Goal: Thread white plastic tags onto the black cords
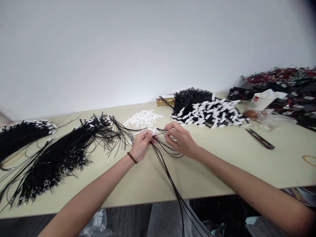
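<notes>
My left hand (142,144) pinches a small white plastic connector (154,131) between thumb and fingers. My right hand (181,138) is closed on the ends of thin black wires (165,164), right beside that connector. The wires run from both hands down over the table's front edge toward my lap. A heap of loose white connectors (143,119) lies just beyond my hands. A brown band circles my left wrist.
Large bundles of black wires (61,154) cover the table's left side, another bundle (22,135) farther left. Wires with white connectors fitted (209,113) pile at the right back. Black snips (260,139), a white cup (261,100), a gold box (165,100) and red-black wire clutter (283,79) sit nearby.
</notes>
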A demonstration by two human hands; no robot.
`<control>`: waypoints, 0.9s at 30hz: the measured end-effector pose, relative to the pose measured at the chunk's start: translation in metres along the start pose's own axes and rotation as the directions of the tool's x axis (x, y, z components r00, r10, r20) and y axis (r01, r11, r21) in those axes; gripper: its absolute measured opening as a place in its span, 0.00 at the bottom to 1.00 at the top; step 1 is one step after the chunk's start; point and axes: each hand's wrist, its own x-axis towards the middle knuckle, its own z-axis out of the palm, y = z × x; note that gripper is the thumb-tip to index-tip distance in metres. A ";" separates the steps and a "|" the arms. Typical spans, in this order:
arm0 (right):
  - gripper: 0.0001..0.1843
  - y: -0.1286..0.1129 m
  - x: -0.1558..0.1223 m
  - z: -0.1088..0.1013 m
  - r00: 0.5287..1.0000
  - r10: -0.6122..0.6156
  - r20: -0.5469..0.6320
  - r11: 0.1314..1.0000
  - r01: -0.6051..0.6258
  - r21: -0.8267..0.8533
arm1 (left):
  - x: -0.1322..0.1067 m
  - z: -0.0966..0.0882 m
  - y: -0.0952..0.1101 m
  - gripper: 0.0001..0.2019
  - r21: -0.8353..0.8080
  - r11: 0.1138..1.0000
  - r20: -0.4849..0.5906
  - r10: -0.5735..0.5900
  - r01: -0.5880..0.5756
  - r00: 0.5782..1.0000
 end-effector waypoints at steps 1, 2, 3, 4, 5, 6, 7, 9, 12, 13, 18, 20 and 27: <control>0.07 0.000 0.000 0.000 1.000 -0.001 -0.004 1.000 0.001 -0.001 | 0.000 0.000 0.000 0.13 -0.001 1.000 0.003 0.003 -0.003 1.000; 0.07 0.000 0.000 0.000 1.000 -0.001 -0.006 1.000 0.001 -0.003 | 0.000 0.000 0.000 0.13 -0.001 1.000 0.007 0.006 -0.006 1.000; 0.07 0.001 0.000 0.000 1.000 -0.001 -0.003 1.000 0.001 -0.004 | 0.000 -0.001 -0.001 0.13 -0.001 1.000 0.011 0.008 -0.008 1.000; 0.07 0.001 0.000 0.001 1.000 0.000 -0.001 1.000 0.000 -0.006 | 0.000 -0.001 -0.001 0.13 -0.001 1.000 0.014 0.010 -0.010 1.000; 0.07 0.001 -0.001 0.001 1.000 -0.002 0.001 1.000 0.002 -0.008 | 0.000 -0.001 -0.001 0.13 0.000 1.000 0.017 0.011 -0.011 1.000; 0.07 0.001 -0.001 0.001 1.000 -0.004 0.002 1.000 0.004 -0.010 | 0.001 -0.001 -0.001 0.13 0.002 1.000 0.018 0.013 -0.013 1.000; 0.07 0.002 -0.001 0.001 1.000 -0.007 0.003 1.000 0.007 -0.011 | 0.001 -0.002 -0.001 0.13 0.004 1.000 0.019 0.016 -0.016 1.000; 0.07 0.002 -0.001 0.001 1.000 -0.008 0.006 1.000 0.008 -0.013 | 0.001 -0.002 -0.002 0.13 0.005 1.000 0.021 0.024 -0.024 0.999; 0.07 0.002 -0.001 0.002 1.000 -0.003 0.010 1.000 0.003 -0.015 | 0.001 -0.002 -0.002 0.13 0.015 0.999 0.034 0.029 -0.029 0.999; 0.07 0.002 -0.001 0.002 1.000 -0.003 0.009 1.000 0.004 -0.015 | 0.001 -0.002 -0.002 0.13 0.021 0.999 0.038 0.029 -0.030 0.999; 0.07 0.001 0.000 0.001 1.000 -0.013 0.008 1.000 0.013 -0.023 | 0.000 -0.001 -0.002 0.13 0.048 0.998 0.052 0.041 -0.044 0.998; 0.06 0.001 0.000 0.001 1.000 -0.012 0.010 0.999 0.012 -0.037 | 0.000 -0.001 -0.001 0.13 0.069 0.997 0.058 0.043 -0.047 0.997; 0.04 0.001 0.000 0.000 0.999 0.030 0.024 0.997 -0.028 -0.073 | -0.001 -0.001 0.003 0.14 0.143 0.987 0.074 0.065 -0.075 0.995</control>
